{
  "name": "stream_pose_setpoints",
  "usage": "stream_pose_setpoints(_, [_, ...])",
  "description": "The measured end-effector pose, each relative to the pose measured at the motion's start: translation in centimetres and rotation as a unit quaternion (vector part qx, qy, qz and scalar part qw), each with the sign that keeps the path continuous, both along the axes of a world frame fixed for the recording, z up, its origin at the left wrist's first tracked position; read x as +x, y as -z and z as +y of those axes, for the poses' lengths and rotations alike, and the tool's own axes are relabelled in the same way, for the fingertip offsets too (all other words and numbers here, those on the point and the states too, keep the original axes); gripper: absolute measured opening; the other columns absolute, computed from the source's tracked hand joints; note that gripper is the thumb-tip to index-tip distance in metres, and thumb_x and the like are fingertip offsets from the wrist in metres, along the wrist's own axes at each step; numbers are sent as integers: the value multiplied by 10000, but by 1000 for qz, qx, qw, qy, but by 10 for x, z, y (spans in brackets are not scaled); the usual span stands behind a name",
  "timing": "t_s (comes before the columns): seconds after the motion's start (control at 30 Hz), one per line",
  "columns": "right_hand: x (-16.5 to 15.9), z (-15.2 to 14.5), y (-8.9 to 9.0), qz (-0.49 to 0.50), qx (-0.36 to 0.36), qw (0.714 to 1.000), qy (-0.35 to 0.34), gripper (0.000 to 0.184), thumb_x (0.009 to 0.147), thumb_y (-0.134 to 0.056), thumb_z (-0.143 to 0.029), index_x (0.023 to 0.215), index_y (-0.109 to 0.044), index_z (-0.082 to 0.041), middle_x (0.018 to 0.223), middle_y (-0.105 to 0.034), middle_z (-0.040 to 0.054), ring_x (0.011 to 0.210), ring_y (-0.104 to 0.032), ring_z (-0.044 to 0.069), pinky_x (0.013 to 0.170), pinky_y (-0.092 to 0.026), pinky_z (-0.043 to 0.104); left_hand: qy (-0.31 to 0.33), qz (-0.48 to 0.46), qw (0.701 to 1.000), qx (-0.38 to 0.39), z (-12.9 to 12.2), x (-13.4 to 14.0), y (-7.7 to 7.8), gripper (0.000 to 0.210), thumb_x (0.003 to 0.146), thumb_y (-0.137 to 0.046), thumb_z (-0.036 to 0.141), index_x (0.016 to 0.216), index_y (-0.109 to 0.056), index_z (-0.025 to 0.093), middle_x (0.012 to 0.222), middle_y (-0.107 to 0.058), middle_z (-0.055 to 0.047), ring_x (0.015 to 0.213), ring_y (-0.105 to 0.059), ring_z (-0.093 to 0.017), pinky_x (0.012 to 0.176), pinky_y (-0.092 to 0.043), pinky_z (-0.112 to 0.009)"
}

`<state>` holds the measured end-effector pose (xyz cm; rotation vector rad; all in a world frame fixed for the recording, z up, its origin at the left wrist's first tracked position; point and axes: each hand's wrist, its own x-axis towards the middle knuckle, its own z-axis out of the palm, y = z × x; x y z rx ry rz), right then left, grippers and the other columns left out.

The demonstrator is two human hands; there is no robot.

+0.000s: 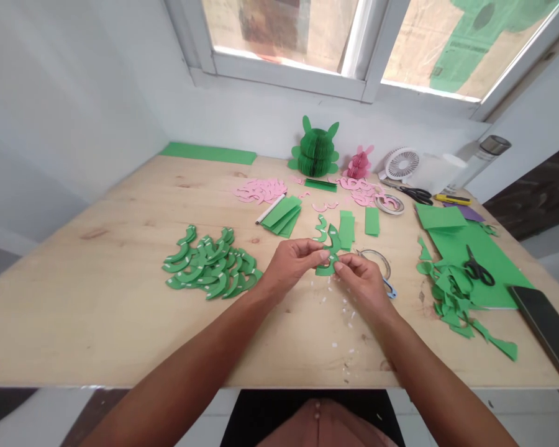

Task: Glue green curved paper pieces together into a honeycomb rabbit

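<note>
Between the fingertips of my left hand (292,266) and my right hand (364,280) is a curved green paper cutout (333,239) bearing small white patches. Both hands are closed in a pinch on it, low over the table. Just beyond my left fingers lies another wavy green paper piece (322,223). To the left of my left hand spreads a pile of similar green curved cutouts (214,264), many with white patches. By my right hand are a roll of tape (377,257), partly hidden, and a light-blue tool (390,289) whose kind I cannot make out.
Pink cutouts (261,190), folded green paper (282,216) and a white pen (270,210) lie beyond my hands. A green honeycomb paper figure (315,152) and a small fan (401,164) stand behind. Rightward are scissors (479,270), green scraps (451,292) and a phone (547,332).
</note>
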<state>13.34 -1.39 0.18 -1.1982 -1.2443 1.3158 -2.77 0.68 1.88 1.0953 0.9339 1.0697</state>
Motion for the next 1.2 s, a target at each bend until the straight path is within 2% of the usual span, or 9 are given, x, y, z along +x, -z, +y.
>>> stream_pose_setpoints(0.17, [1,1,4,-7,5,1000,7,238,701,-685,-407,746,-649,-176,598,-575,-13,522,-459,112,508,-324,241,-21,-13,1000,2,1,-1,0,227,666,-712,320,825,-695,158,688,-676,-16,643,-614,-143,674,-469,-280])
stream_pose_setpoints(0.43, [1,0,3,-51,16,999,7,238,711,-669,-400,737,-640,-165,562,-513,-25,491,-398,94,473,-284,232,-18,-5,1000,-5,3,-4,-2,180,623,-729,280,736,-682,149,670,-645,-7,614,-576,-123,656,-457,-268])
stream_pose_setpoints(0.7, [0,-1,4,-87,33,995,-18,244,733,-636,-409,738,-648,-165,573,-531,-17,496,-412,100,472,-305,235,-6,16,1000,14,5,-6,-2,153,636,-706,290,638,-643,151,622,-602,3,583,-531,-110,614,-435,-250])
stream_pose_setpoints(0.9, [-1,-3,1,-90,15,995,-33,220,735,-627,-390,735,-645,-171,578,-527,-21,506,-420,100,471,-306,231,-28,38,998,35,7,-7,2,123,620,-702,263,600,-642,158,609,-598,7,581,-512,-108,597,-428,-246])
stream_pose_setpoints(1.2, [-3,-3,-2,-77,-4,997,-31,240,701,-648,-405,716,-631,-166,552,-499,-29,486,-392,94,462,-285,232,-78,-51,994,-51,6,0,8,132,575,-696,240,567,-616,136,607,-595,-8,602,-546,-120,614,-472,-269])
